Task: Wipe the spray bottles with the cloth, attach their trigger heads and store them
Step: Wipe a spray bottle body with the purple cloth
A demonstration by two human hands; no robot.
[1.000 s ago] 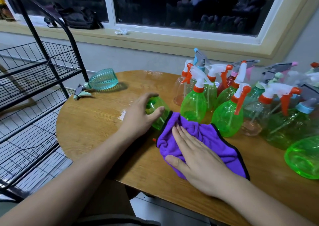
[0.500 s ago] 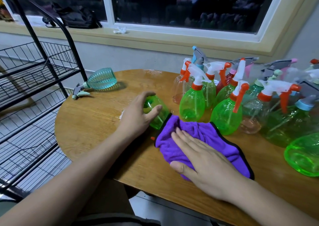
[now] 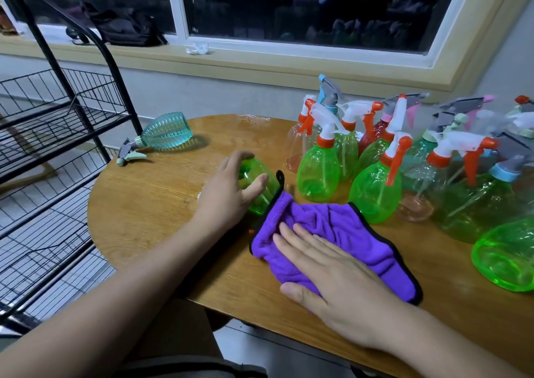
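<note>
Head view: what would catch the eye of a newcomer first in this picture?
The purple cloth at the near middle of the table stands out, with the right hand flat on it. Just left of it, the left hand holds a green bottle. Behind, to the right, stands a crowd of spray bottles with orange and white heads.

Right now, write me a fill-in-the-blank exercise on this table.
1. The right hand lies flat on the ____ cloth.
2. The left hand grips the green bottle, which lies to the cloth's ____.
3. The teal bottle lies on its ____.
Missing words: purple; left; side.
</note>
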